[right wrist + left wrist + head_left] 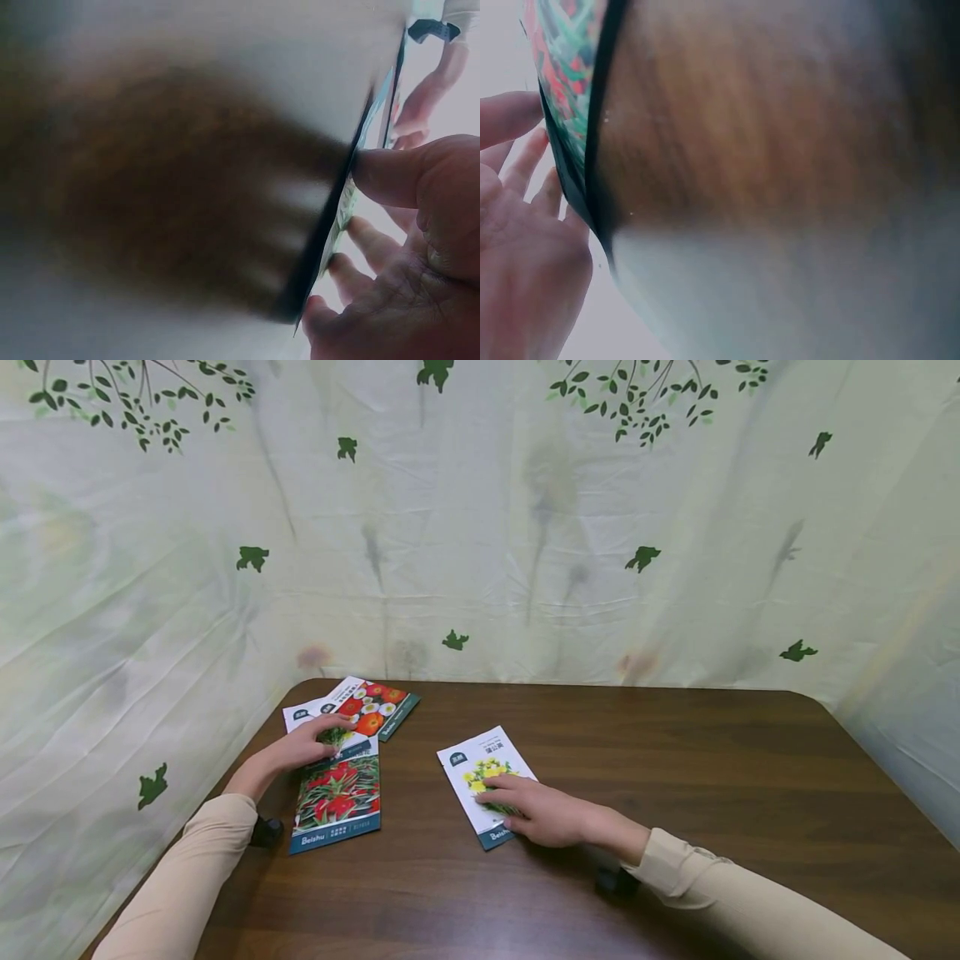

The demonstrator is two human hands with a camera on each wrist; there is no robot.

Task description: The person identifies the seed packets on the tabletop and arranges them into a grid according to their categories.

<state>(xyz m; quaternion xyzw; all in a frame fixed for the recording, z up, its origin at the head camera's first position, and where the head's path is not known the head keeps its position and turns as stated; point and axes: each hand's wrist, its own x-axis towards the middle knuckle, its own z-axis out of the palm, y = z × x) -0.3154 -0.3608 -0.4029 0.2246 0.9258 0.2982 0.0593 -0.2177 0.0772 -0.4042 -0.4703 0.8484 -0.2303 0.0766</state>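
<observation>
In the head view my right hand [553, 812] lies over a seed packet with yellow flowers [467, 772], fingertips and thumb touching its face and lower edge. The right wrist view shows the thumb [386, 176] at the packet's edge and the fingers spread on its face. At the left, my left hand [300, 747] rests its fingers on a partly hidden white packet [298, 716]. This one overlaps a packet with red flowers [337, 806] in front and one with orange and white flowers [371, 710] behind.
The brown wooden table [675, 760] has rounded far corners. Right behind it hangs a pale curtain [487, 552] with leaf prints, which also runs along both sides. Dark wrist cameras [617, 881] sit under both wrists.
</observation>
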